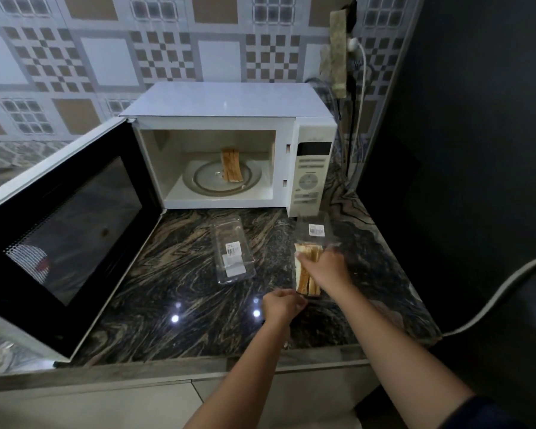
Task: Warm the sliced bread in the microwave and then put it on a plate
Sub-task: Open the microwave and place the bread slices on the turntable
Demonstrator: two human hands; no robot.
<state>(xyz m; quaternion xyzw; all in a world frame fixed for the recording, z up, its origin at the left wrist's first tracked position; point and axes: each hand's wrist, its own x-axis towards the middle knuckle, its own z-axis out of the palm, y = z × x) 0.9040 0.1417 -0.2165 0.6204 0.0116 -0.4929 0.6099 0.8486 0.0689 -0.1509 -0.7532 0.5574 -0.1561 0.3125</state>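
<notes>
The right hand point(325, 267) grips bread point(302, 277) in a clear pack point(305, 226) on the counter point(183, 274), near right. The left hand point(280, 305) pinches the pack's near end. More slices point(231, 165) stand in the open microwave point(229, 100), far behind.

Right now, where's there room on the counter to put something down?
Bare counter lies between the door and the empty box, and in front, left of the left hand. Crowded right: right hand on the bread pack.

No wording could be read. A white sticker on the empty clear box point(233, 252), another on the bread box lid point(316, 229), and the microwave point(229, 100) control panel point(310, 178) carried print too blurred to make out.
</notes>
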